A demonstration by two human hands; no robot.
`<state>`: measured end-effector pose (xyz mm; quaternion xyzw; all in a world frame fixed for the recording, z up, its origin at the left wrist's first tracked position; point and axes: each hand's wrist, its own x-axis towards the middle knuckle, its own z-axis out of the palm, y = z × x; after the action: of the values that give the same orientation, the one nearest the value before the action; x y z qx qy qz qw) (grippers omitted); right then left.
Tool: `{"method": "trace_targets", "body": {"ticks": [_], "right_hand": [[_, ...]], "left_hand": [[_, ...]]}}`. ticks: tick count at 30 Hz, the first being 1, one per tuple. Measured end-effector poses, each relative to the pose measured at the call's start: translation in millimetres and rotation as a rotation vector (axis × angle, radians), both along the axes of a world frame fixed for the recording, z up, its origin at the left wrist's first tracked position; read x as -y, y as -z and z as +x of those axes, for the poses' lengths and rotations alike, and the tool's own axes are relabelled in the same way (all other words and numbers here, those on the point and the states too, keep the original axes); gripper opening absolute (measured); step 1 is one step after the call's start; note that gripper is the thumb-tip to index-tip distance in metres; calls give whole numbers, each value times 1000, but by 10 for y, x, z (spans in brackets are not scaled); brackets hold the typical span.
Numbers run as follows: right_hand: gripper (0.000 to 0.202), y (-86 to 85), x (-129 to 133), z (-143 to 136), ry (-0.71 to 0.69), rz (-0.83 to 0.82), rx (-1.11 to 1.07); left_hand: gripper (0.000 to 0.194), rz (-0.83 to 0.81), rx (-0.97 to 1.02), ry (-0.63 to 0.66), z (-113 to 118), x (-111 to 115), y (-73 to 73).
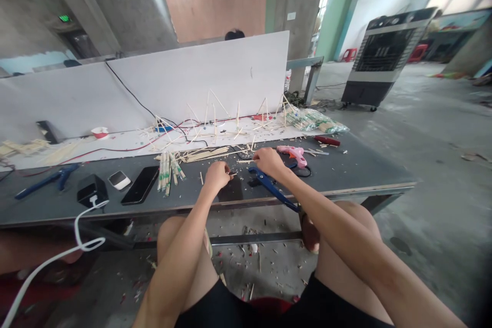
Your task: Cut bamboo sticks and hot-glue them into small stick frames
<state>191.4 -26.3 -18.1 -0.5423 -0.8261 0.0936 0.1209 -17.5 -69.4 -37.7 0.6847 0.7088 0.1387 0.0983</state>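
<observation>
My left hand (218, 175) is closed in a pinch above the table's front part. A small, partly dark thing shows at its fingertips, too small to name. My right hand (269, 162) has its fingers curled together a little farther back; whatever they hold, if anything, is hidden. Just below my right hand lies a blue-handled cutter (273, 189), one handle jutting past the table edge. Beside that hand rests a pink glue gun (294, 155). Thin wooden sticks (205, 154) lie loose behind my left hand, and wrapped chopsticks (166, 171) are piled to its left.
Small stick frames (215, 118) stand along the white board (192, 82). On the left are a phone (141, 185), a black cube charger (92, 190) with a white cable, and a blue tool (48, 183). Bagged chopsticks (317, 120) and a red-handled tool (326, 141) lie at the right.
</observation>
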Motion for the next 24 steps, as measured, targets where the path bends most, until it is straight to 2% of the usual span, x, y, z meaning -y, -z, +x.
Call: {"method": "trace_targets", "body": {"ticks": [5, 8, 10, 11, 13, 14, 16, 18, 20, 24], "right_hand": [[23, -13, -180, -234, -39, -24, 17], [24, -107, -156, -162, -21, -23, 6], [35, -184, -55, -7, -61, -22, 21], [45, -214, 23, 85, -109, -40, 52], [68, -242, 217, 252, -193, -114, 141], [76, -239, 320, 314, -179, -156, 190], [87, -205, 501, 383, -126, -176, 250], [84, -155, 613, 389, -85, -139, 274], [74, -110, 649, 366, -112, -93, 275], [48, -68, 638, 340, -200, -66, 269]], "left_hand": [[25, 18, 42, 8, -97, -26, -59], [15, 108, 119, -59, -375, -38, -164], [16, 191, 130, -207, -639, -38, -229], [16, 168, 88, -267, -767, -36, -249], [22, 27, 0, -328, -969, -29, -250], [28, -48, -17, -334, -1030, -29, -231], [33, -151, -25, -322, -1069, -37, -169], [26, -167, -31, -293, -1029, -58, -100], [16, -143, -48, -265, -961, -81, -50], [10, -101, -37, -216, -857, -90, -29]]}}
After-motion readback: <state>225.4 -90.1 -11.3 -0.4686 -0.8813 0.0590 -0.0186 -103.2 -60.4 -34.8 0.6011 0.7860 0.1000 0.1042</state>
